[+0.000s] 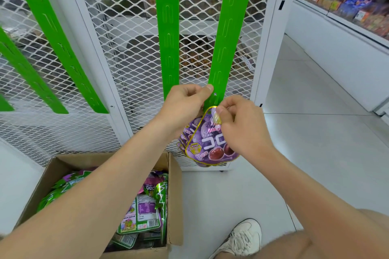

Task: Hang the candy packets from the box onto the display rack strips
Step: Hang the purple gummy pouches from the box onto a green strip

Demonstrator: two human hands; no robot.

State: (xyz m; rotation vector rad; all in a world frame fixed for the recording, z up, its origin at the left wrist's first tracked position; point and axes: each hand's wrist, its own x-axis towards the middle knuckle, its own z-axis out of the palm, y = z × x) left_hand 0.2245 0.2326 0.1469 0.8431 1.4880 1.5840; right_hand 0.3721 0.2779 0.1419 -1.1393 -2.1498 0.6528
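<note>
We work at the lower end of the right green strip point(226, 27). Our left hand point(185, 101) is curled, thumb and fingers pinching the strip's left edge to steady it. Our right hand point(242, 124) pinches the top edge of a purple candy packet point(210, 143), which sits just below the strip's tip and touches it. More purple packets point(183, 134) show behind that one, beneath the strip; we cannot tell whether the left hand carries them. The box point(174, 185), well below and left of the strip, holds many more.

To do this step well, we judge, we should:
- hold the strip flat and taut;
- lift a low tab point(219, 79) clear;
- slide the packet's hang hole, hidden under our fingers, squarely over it;
- let go only once the packet hangs by itself.
</note>
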